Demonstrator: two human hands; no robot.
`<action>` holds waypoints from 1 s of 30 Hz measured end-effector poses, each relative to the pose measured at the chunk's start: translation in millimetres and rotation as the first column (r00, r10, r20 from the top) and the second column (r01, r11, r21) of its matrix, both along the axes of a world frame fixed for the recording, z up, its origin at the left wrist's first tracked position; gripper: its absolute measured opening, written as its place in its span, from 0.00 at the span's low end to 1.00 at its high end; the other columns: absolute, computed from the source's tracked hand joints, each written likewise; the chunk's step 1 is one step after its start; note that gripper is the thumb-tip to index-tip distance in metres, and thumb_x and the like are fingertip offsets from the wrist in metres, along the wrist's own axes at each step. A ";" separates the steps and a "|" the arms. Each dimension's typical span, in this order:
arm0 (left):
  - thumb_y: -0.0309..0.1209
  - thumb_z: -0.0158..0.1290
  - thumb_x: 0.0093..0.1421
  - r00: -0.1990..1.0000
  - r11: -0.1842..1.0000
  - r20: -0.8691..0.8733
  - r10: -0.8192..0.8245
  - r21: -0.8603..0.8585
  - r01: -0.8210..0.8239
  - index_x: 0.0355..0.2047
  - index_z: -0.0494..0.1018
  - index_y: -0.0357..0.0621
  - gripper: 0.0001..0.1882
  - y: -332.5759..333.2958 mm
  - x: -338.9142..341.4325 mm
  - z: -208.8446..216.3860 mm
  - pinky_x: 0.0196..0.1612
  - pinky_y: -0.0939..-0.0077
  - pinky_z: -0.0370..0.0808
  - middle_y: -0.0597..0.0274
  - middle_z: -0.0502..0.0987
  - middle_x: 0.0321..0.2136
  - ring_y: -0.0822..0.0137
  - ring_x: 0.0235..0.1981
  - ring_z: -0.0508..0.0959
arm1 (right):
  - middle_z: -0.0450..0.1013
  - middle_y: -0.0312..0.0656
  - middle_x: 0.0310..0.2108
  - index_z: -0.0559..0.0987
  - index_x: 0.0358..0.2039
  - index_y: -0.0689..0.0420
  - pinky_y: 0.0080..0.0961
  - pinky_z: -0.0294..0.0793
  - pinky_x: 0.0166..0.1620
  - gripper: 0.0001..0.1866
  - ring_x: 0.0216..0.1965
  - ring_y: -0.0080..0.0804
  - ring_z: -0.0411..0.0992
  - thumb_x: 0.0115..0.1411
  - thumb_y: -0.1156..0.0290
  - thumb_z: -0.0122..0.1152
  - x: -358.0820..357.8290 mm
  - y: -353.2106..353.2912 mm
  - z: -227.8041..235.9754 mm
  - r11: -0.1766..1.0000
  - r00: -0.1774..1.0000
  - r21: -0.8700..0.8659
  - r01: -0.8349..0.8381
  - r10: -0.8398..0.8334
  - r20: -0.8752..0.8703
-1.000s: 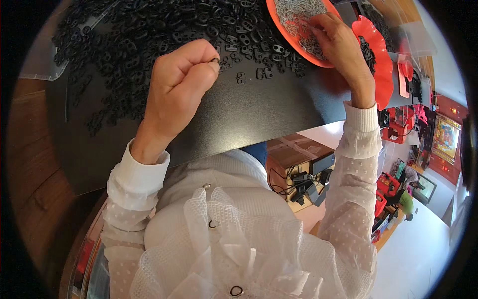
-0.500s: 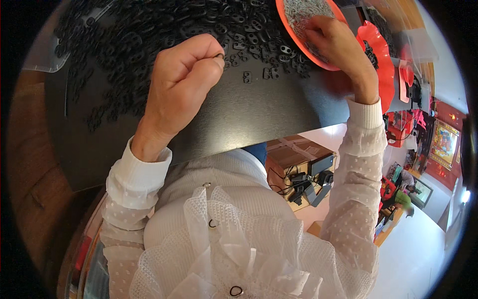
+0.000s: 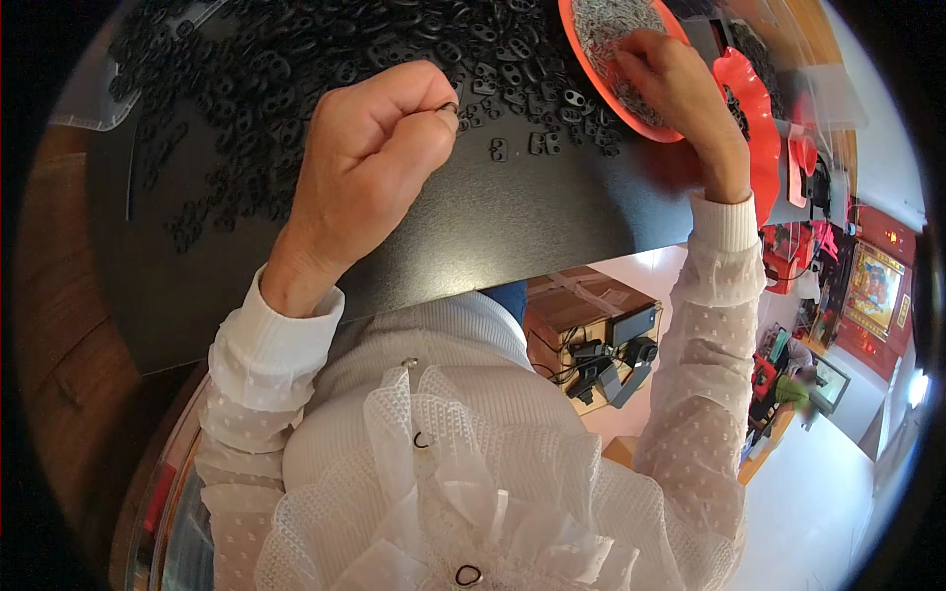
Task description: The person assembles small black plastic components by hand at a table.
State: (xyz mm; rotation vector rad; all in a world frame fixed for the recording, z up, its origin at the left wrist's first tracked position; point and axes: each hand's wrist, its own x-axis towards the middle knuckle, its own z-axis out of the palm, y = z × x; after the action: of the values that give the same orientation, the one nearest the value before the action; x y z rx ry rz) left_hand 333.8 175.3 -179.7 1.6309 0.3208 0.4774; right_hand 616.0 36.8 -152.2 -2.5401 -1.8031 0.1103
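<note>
My left hand (image 3: 370,163) is closed over the table, with thumb and forefinger pinching a small black plastic piece (image 3: 449,106). Just its dark curved edge shows; the rest is hidden by the fingers. At the far right my right hand (image 3: 680,98) reaches over an orange-red bowl (image 3: 662,132) of small thin silvery metal pieces (image 3: 606,34). Its fingers are drawn together at these pieces, and what they hold, if anything, is hidden. Beyond my left hand spreads a heap of small black two-hole plastic pieces (image 3: 256,98), with a few single ones (image 3: 500,149) lying nearer.
The dark table (image 3: 493,217) ends in front of my body. A red wavy-rimmed dish (image 3: 759,138) with dark pieces stands right of the bowl. A clear plastic container (image 3: 94,103) is at the far left. Below the table edge, a cardboard box (image 3: 572,305) sits near black adapters and cables (image 3: 606,369).
My right hand has shifted slightly within the bowl, its fingers still among the metal pieces. My left hand keeps its pinch. The whole view has moved a little.
</note>
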 end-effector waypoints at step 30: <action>0.30 0.41 0.54 0.999 0.956 0.049 -0.013 -0.293 0.026 0.29 0.72 0.36 0.12 8.0 -30.8 -1.2 0.23 0.85 0.63 0.52 0.78 0.39 0.78 0.21 0.68 | 0.65 0.38 0.20 0.71 0.33 0.61 0.19 0.63 0.24 0.11 0.21 0.21 0.62 0.47 0.84 0.49 -163.9 35.4 54.2 0.958 0.759 0.286 0.030 0.164 -0.631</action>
State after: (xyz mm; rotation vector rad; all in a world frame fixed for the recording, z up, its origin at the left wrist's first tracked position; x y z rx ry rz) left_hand 303.1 183.4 -180.9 1.3303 0.3245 0.4299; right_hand 452.1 72.2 -98.0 -1.8898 -1.4854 0.6125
